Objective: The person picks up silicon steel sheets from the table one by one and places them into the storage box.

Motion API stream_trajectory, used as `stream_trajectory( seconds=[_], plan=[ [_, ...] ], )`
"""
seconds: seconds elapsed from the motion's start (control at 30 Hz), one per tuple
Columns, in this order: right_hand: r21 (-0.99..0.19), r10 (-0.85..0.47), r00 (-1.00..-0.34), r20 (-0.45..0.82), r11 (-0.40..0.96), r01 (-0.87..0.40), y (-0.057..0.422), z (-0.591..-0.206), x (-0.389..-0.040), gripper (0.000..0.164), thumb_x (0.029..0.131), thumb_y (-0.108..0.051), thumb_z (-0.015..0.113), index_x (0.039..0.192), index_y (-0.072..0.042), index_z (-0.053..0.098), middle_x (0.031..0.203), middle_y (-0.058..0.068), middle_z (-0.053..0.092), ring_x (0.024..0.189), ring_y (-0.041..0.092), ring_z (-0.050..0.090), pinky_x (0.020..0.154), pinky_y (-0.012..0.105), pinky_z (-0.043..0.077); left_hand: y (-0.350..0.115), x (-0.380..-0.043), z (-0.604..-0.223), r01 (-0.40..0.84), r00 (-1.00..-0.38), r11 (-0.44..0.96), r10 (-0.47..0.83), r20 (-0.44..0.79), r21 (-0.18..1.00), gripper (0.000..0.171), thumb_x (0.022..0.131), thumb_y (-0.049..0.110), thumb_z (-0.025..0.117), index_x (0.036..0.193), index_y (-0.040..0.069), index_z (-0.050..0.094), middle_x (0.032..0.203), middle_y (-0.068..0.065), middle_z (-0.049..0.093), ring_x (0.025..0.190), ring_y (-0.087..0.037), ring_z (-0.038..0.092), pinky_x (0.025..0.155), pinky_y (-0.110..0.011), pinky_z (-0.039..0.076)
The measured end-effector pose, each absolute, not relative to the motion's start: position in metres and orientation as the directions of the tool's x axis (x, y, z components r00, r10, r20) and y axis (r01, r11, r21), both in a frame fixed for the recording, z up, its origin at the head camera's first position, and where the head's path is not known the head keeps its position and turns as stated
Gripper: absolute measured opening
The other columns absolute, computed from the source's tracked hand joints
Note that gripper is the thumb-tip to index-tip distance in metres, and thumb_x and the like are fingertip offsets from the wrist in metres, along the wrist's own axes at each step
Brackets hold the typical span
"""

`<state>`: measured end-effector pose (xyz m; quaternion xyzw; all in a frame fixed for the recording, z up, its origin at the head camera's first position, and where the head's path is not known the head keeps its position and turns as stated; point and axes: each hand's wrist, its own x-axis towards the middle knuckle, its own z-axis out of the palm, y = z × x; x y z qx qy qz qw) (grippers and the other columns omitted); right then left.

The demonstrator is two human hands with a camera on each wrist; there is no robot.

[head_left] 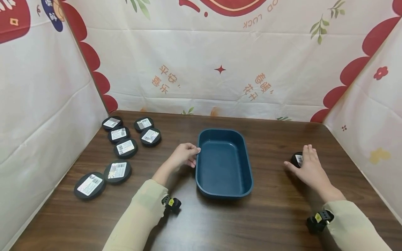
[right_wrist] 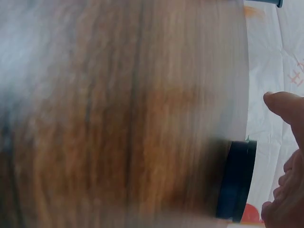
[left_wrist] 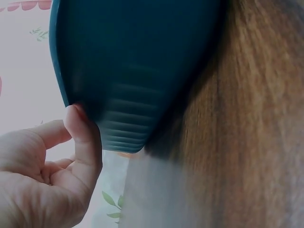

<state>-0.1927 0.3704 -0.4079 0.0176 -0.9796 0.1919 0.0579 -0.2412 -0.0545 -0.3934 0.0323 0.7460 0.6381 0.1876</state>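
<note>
A deep blue rectangular tray (head_left: 224, 164) with rounded corners stands on the table. At its left rim, my left hand (head_left: 185, 156) pinches the edge between thumb and fingers; the left wrist view shows fingertips right at the rim, beside the tray's ribbed outer wall (left_wrist: 128, 118). On the right, my right hand (head_left: 312, 172) hovers with fingers straight and thumb spread over a flat black round disc (head_left: 294, 159) with a white label, partly covered by the hand. From the right wrist, the disc's dark side (right_wrist: 239, 180) shows below the thumb, apart from it.
Several more black discs (head_left: 125, 148) with white barcode labels lie in loose groups on the left of the brown wooden table (head_left: 251, 223). Printed white cloth (head_left: 201, 52) hangs behind and along both sides. Each wrist wears a small black camera (head_left: 171, 203).
</note>
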Motion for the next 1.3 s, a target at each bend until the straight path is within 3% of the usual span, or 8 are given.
stream_trajectory(
  seconds=[0.13,0.5,0.9,1.3],
  plan=[
    [-0.406,0.048,-0.993,0.106,0.914,0.0,0.376,-0.41,-0.191,0.105,0.088,-0.047,0.058,0.138,0.021,-0.004,0.14,0.045,-0.006,0.132,0.055,-0.005,0.105,0.062,0.004,-0.055,-0.24,-0.396,-0.219,-0.928,0.167,0.27,-0.258,0.961,0.029,0.094,0.019,0.056,0.103,-0.009,0.056,0.073,-0.009,0.055,0.052,-0.014,0.053,0.053,-0.025,0.052],
    [-0.417,0.181,-0.982,0.046,0.897,0.145,0.384,-0.412,-0.183,0.104,0.085,-0.046,0.062,0.134,0.026,0.005,0.131,0.049,0.015,0.12,0.06,0.022,0.095,0.067,0.023,-0.054,-0.24,-0.402,-0.27,-0.925,0.122,0.244,-0.292,0.955,0.031,0.094,0.02,0.057,0.102,-0.01,0.055,0.068,-0.004,0.05,0.05,-0.012,0.05,0.048,-0.021,0.047],
    [-0.424,0.207,-0.976,0.061,0.891,0.163,0.394,-0.413,-0.184,0.096,0.081,-0.043,0.068,0.126,0.029,0.023,0.12,0.05,0.026,0.108,0.059,0.03,0.086,0.066,0.03,-0.05,-0.24,-0.406,-0.273,-0.927,0.048,0.256,-0.276,0.961,0.029,0.094,0.018,0.056,0.095,-0.011,0.055,0.066,-0.003,0.049,0.048,-0.01,0.048,0.047,-0.02,0.046],
    [-0.442,0.217,-0.976,0.022,0.877,0.185,0.398,-0.415,-0.189,0.099,0.079,-0.048,0.067,0.123,0.03,0.027,0.113,0.049,0.033,0.106,0.057,0.029,0.082,0.063,0.033,-0.05,-0.242,-0.408,-0.298,-0.931,0.005,0.22,-0.292,0.955,0.024,0.092,0.017,0.059,0.086,-0.007,0.056,0.064,-0.003,0.051,0.047,-0.009,0.048,0.045,-0.02,0.045]
  ],
)
